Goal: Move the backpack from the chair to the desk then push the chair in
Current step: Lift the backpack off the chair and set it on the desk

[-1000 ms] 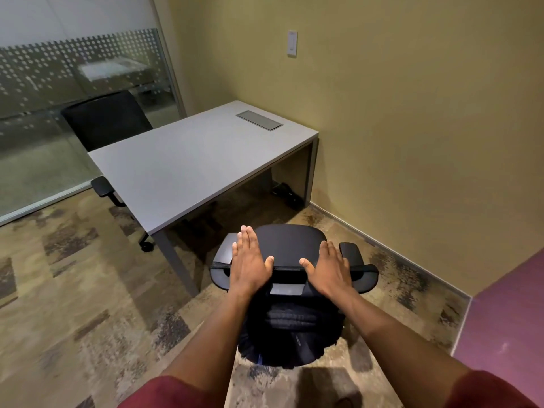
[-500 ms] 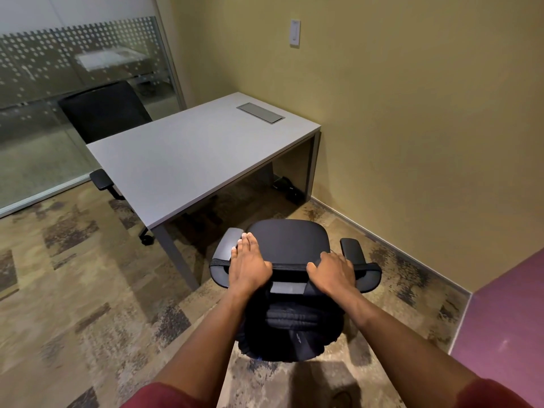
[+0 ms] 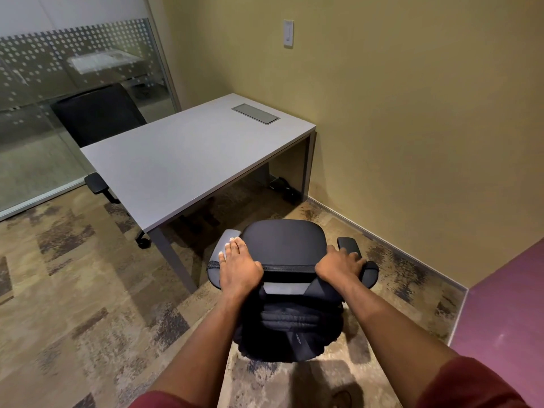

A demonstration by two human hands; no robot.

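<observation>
The black office chair (image 3: 284, 241) stands just before the grey desk (image 3: 176, 163), its seat bare and facing the desk's near edge. My left hand (image 3: 237, 267) lies over the left end of the backrest's top edge, fingers pointing forward. My right hand (image 3: 338, 265) curls over the right end, by the armrest. A bulky black padded shape (image 3: 290, 328) hangs behind the backrest, below my hands. I cannot tell whether it is the backpack or part of the chair. No backpack lies on the desk top or the seat.
A second black chair (image 3: 97, 113) stands at the desk's far side by the glass partition (image 3: 59, 69). The yellow wall (image 3: 412, 128) runs close on the right. A grey cable plate (image 3: 255, 113) is set in the desk top. Patterned carpet spreads to the left.
Both hands went from lying flat with straight fingers to settling on the backrest's top edge; the right fingers have curled over it. The chair has barely shifted.
</observation>
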